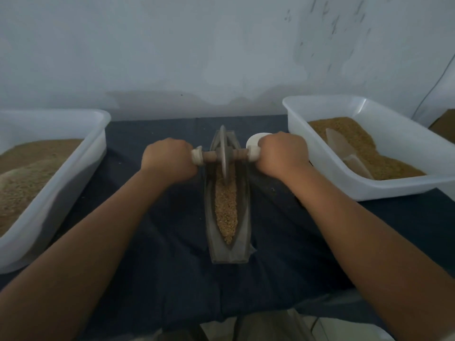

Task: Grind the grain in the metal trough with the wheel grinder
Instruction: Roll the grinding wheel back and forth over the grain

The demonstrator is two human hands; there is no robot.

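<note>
The metal trough point(209, 217) lies at the middle of the dark cloth point(160, 230), its length running 12 to 6 o'clock, so the wheel grinder point(223, 153) can roll straight away from and toward the person. The disc stands upright in the groove near the 12 o'clock end, its rim down in the grain point(226, 207), which fills the channel from there to the 6 o'clock tip. The left hand point(170, 159) is wrapped round the axle's left end, the right hand point(283, 156) round its right end (1 fist each side should keep the disc from tipping). Most open travel lies toward 6 o'clock. A white tub point(81, 168) stands at 9 o'clock and a second tub point(369, 190), holding a scoop point(342, 146), at 2 o'clock. Both are apart from the trough, though the right hand is close to the second tub's corner. A white object point(253, 140) behind the right hand, perhaps a cup, is mostly hidden.
</note>
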